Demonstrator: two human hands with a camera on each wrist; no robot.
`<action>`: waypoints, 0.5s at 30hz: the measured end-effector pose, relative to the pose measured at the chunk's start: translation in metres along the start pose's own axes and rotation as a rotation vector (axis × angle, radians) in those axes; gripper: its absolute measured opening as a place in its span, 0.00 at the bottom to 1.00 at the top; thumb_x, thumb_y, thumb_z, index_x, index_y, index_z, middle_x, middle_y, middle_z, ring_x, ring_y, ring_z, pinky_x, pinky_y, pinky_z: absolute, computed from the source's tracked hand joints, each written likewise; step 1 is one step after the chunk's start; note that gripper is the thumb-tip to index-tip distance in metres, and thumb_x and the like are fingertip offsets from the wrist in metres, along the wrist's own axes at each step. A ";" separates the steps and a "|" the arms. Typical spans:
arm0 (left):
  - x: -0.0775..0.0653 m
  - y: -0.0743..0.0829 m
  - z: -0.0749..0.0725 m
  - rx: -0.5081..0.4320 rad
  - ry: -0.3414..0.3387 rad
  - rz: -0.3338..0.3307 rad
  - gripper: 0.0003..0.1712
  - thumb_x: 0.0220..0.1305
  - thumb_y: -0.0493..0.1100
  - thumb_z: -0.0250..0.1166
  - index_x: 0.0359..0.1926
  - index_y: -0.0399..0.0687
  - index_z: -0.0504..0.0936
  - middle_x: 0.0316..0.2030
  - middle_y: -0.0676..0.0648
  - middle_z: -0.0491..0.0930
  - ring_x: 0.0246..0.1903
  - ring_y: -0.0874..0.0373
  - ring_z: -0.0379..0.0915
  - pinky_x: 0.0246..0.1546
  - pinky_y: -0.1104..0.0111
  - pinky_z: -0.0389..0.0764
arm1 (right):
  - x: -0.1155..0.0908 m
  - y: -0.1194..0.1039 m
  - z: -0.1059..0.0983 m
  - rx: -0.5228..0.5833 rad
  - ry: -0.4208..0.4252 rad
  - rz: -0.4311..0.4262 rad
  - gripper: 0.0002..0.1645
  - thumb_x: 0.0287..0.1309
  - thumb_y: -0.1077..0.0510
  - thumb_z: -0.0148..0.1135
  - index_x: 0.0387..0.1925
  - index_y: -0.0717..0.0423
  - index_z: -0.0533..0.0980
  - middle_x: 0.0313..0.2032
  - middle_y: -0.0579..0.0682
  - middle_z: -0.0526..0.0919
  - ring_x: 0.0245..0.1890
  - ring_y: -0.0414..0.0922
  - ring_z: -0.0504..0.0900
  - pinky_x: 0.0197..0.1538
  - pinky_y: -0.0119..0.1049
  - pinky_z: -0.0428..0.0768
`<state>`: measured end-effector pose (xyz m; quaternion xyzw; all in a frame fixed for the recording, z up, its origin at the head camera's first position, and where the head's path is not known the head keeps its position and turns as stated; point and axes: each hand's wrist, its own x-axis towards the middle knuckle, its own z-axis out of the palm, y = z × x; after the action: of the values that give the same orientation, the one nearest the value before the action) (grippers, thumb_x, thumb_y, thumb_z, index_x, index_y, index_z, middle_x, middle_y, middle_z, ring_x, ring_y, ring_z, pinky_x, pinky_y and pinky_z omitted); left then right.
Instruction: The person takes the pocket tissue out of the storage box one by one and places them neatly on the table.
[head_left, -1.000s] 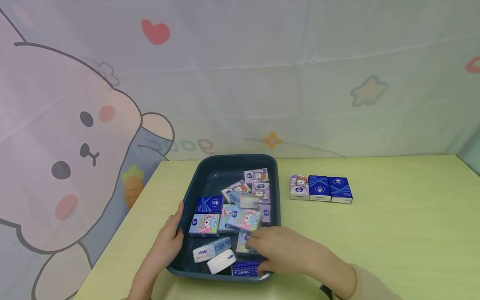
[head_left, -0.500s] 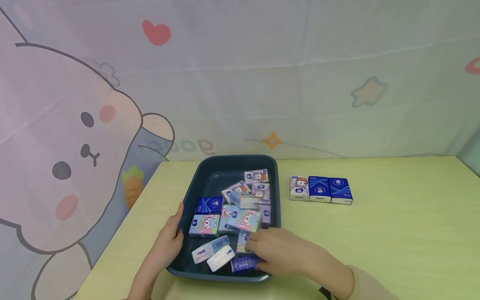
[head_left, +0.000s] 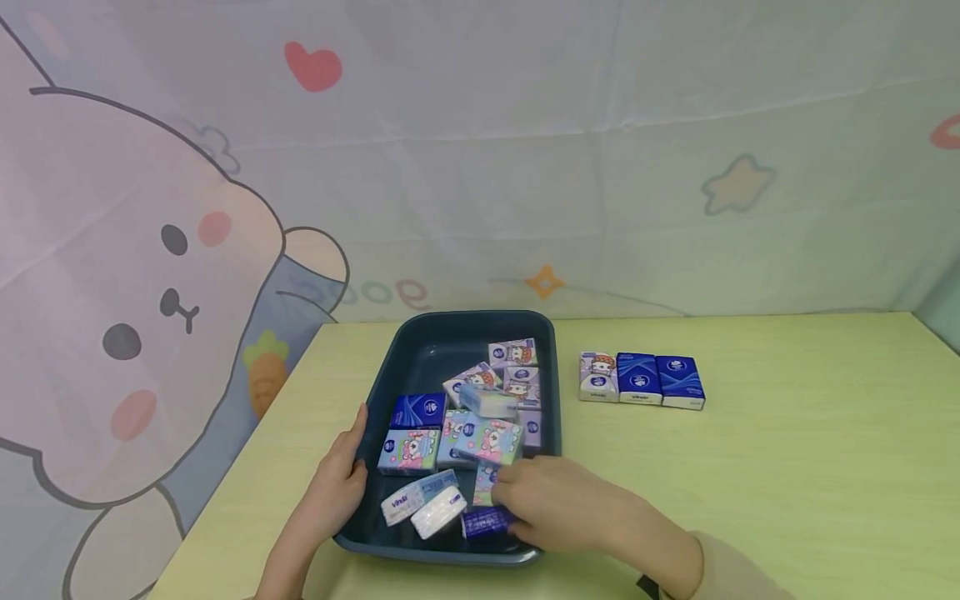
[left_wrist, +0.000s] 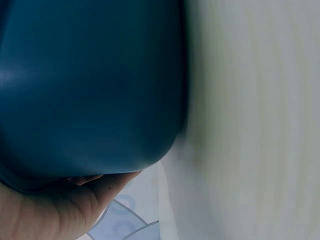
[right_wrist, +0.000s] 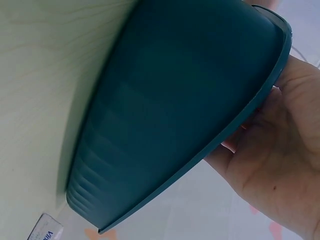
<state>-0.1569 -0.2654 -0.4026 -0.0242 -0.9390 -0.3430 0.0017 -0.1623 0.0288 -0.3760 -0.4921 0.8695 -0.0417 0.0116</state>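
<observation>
A dark teal plastic tub (head_left: 442, 327) holds several small tissue packs. My left hand (head_left: 330, 492) rests against the tub's left outer wall with its fingers straight. In the left wrist view this hand (left_wrist: 65, 207) lies just under the rim. Reaching over the right rim, my right hand (head_left: 555, 500) pinches a dark blue tissue pack (head_left: 483, 523) near the tub's front right corner. Its fingertips are partly hidden. A pink-and-green pack (head_left: 484, 483) lies beside those fingers. Two white-and-blue packs, one the plain white pack (head_left: 439, 512), lean together to the left.
Outside the tub on the right stand three packs in a row: a purple pack (head_left: 599, 375) and two blue packs (head_left: 640, 377). Purple, light-blue and dark blue packs overlap in the tub's middle. A printed cloth (head_left: 487, 167) hangs behind the table (head_left: 750, 483).
The dark blue pack has shifted slightly away from the front rim and tilted with my right thumb. Both white packs have slid slightly left and back. My left hand stays in place.
</observation>
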 end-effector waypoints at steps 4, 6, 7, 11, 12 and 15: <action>0.000 -0.001 0.000 0.002 0.004 -0.005 0.39 0.67 0.28 0.43 0.76 0.42 0.40 0.67 0.29 0.58 0.69 0.34 0.53 0.68 0.42 0.55 | 0.000 0.001 0.000 -0.023 0.022 -0.019 0.12 0.56 0.50 0.65 0.41 0.49 0.81 0.33 0.40 0.81 0.30 0.34 0.72 0.40 0.26 0.77; 0.001 -0.001 0.001 0.004 0.005 -0.004 0.39 0.67 0.28 0.44 0.76 0.41 0.40 0.67 0.29 0.59 0.69 0.34 0.54 0.67 0.42 0.55 | 0.000 0.002 0.000 -0.039 0.036 -0.029 0.12 0.55 0.50 0.65 0.40 0.50 0.80 0.32 0.40 0.81 0.29 0.34 0.71 0.40 0.26 0.77; 0.001 -0.001 0.001 0.004 0.006 -0.006 0.39 0.67 0.28 0.43 0.76 0.41 0.40 0.67 0.29 0.59 0.69 0.34 0.54 0.67 0.42 0.55 | 0.000 0.002 0.000 -0.043 0.040 -0.033 0.11 0.55 0.51 0.65 0.40 0.50 0.80 0.32 0.40 0.80 0.29 0.34 0.70 0.39 0.26 0.77; 0.001 -0.001 0.001 0.001 0.001 -0.015 0.39 0.67 0.28 0.43 0.76 0.42 0.40 0.68 0.29 0.58 0.69 0.34 0.52 0.68 0.42 0.54 | -0.001 0.002 -0.002 -0.036 0.046 -0.037 0.11 0.55 0.51 0.65 0.39 0.49 0.80 0.32 0.40 0.80 0.29 0.34 0.70 0.39 0.25 0.76; 0.001 -0.002 0.002 -0.001 0.003 -0.017 0.39 0.67 0.28 0.43 0.76 0.42 0.40 0.68 0.29 0.57 0.70 0.34 0.52 0.68 0.43 0.54 | -0.001 0.002 -0.002 -0.027 0.046 -0.038 0.11 0.55 0.51 0.65 0.39 0.49 0.80 0.32 0.39 0.79 0.30 0.34 0.70 0.40 0.25 0.76; 0.002 -0.003 0.002 -0.001 0.013 -0.013 0.39 0.66 0.28 0.44 0.76 0.42 0.41 0.67 0.29 0.59 0.69 0.34 0.54 0.67 0.42 0.55 | -0.003 0.003 -0.006 0.015 0.046 -0.030 0.10 0.55 0.51 0.65 0.39 0.48 0.80 0.32 0.39 0.79 0.31 0.33 0.70 0.40 0.25 0.77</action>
<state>-0.1588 -0.2658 -0.4059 -0.0158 -0.9390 -0.3435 0.0058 -0.1634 0.0334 -0.3706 -0.5041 0.8616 -0.0597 -0.0055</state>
